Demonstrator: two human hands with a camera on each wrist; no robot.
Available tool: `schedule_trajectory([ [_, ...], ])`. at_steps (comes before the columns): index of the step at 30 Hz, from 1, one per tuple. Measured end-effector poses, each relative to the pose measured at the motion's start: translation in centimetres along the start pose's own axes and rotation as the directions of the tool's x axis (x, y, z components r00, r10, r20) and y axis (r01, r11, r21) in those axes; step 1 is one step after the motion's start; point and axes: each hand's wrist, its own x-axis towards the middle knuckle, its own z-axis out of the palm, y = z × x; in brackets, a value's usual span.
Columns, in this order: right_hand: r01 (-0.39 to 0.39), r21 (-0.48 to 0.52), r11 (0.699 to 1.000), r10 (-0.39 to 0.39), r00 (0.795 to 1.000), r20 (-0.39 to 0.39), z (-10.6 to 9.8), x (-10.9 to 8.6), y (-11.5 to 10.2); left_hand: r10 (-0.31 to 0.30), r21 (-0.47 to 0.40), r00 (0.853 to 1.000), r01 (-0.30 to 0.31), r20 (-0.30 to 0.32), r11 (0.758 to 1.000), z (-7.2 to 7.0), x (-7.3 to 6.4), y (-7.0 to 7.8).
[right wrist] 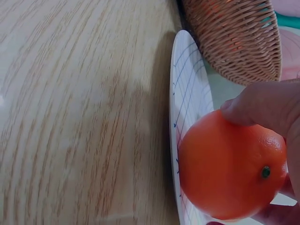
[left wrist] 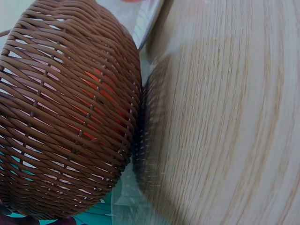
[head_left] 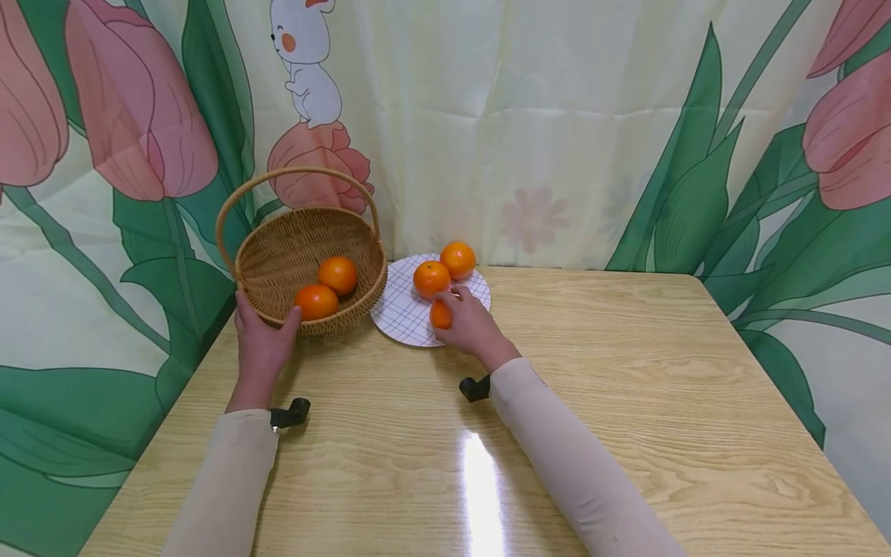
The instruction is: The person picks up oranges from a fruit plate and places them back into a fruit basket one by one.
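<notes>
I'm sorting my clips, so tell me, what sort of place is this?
Probably a staged tabletop indoors: a wooden table, a flower-printed curtain hung behind it, and a plate of oranges beside a basket.

room: tabletop (head_left: 661,348) right of plate (head_left: 400,329) | obstacle: basket (head_left: 278,251), left
</notes>
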Motion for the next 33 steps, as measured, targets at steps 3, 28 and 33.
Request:
schedule_trajectory([
  [3,-0.004,0.003,1.000,0.004,1.000,0.005,0.0,0.0,0.0,0.000,-0.002,1.000,0.000,0.000,1.000,0.0,0.0,0.0],
  [28,0.128,0.015,0.992,-0.126,0.986,-0.107,-0.4,0.6,-1.7,0.009,-0.027,1.000,-0.009,-0.007,1.000,0.1,-0.1,0.1],
  [33,0.167,0.023,0.986,-0.162,0.977,-0.138,-0.8,0.9,-2.2,-0.009,-0.018,1.000,0.009,0.000,1.000,0.1,-0.2,0.3],
])
